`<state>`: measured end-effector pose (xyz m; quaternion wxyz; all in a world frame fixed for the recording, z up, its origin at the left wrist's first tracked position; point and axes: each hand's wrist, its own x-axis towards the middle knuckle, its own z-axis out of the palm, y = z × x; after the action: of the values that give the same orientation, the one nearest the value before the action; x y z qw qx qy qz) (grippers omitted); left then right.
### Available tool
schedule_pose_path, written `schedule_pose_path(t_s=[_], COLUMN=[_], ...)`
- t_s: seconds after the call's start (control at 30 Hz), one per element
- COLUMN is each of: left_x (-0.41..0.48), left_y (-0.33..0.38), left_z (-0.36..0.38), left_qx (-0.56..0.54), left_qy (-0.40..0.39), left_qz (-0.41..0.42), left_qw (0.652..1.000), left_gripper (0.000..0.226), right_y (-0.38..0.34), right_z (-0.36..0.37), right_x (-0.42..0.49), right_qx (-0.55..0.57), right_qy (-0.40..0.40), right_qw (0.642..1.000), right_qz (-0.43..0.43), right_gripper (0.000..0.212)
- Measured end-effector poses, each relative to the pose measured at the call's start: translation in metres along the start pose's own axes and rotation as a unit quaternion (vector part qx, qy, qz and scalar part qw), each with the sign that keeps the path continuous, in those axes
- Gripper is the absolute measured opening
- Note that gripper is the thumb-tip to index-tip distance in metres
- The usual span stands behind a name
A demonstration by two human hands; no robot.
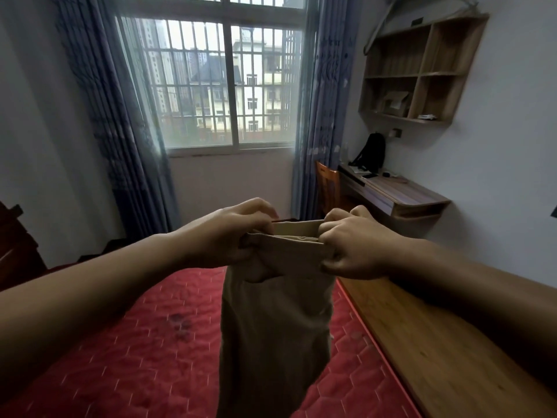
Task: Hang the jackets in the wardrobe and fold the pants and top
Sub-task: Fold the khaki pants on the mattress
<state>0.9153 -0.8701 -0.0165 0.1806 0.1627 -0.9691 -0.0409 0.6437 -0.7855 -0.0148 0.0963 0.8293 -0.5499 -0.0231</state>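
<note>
- The left hand (pixel 229 233) has its fingers (pixel 256 206) curled down over the left end of the waistband, clamped on the cloth.
- The right hand (pixel 352 245) grips the right end the same way, fingers (pixel 334 220) bunched tight on the band. The two hands are near each other, with the band stretched between them.
- The beige pants (pixel 274 327) hang straight down from that grip, held up in the air. Their legs run out of view at the bottom.
- Below them lies the bed (pixel 135 342), a red quilted mattress. The pants hang over its right half, near the right edge; whether they touch it cannot be told.
- A wooden board (pixel 437 342) runs along the bed's right edge, partly covered by the right forearm.
- Further off, a bench (pixel 398 191) stands against the right wall with a black backpack (pixel 372 152) at its far end. A wooden chair (pixel 327 185) stands just beside its far left corner.
- A wall shelf (pixel 419 70) hangs above the bench.
- Beyond the hands is a barred window (pixel 223 86) flanked by blue curtains (pixel 120 116).
</note>
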Motion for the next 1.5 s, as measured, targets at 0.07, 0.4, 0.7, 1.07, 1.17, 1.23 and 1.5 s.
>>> schedule_pose_path(t_s=[0.07,0.4,0.7,1.07,1.17,1.23,1.5], left_x=[-0.004,-0.001,0.011,0.011,0.002,-0.002,-0.018], left_y=[0.001,-0.008,-0.021,-0.023,-0.027,-0.029,-0.037], left_z=[-0.005,-0.011,-0.037,-0.047,-0.054,-0.054,-0.054], left_qx=[0.067,0.020,-0.021,-0.108,-0.143,-0.166,-0.216], left_qy=[0.010,-0.074,-0.001,0.003,0.003,0.003,0.039], left_qz=[0.035,-0.012,0.006,-0.035,-0.049,-0.062,-0.105], left_qw=[0.997,0.997,1.000,0.993,0.988,0.984,0.970], left_gripper=[0.037,0.014,0.015,0.020,0.031,0.022,0.026], right_y=[-0.003,-0.008,-0.017,0.003,0.006,0.002,0.001], right_z=[-0.007,-0.012,-0.046,-0.049,-0.050,-0.052,-0.064], right_x=[0.000,0.001,-0.013,-0.005,-0.004,-0.001,0.003], right_qx=[-0.024,0.051,-0.104,-0.027,0.019,0.042,0.382], right_qy=[0.011,-0.026,0.015,-0.082,-0.026,0.002,0.062], right_qw=[1.000,0.998,0.994,0.994,0.999,0.999,0.920], right_qz=[-0.012,0.024,-0.036,0.063,0.042,0.032,0.057], right_gripper=[0.036,0.044,0.039,0.054,0.056,0.061,0.041])
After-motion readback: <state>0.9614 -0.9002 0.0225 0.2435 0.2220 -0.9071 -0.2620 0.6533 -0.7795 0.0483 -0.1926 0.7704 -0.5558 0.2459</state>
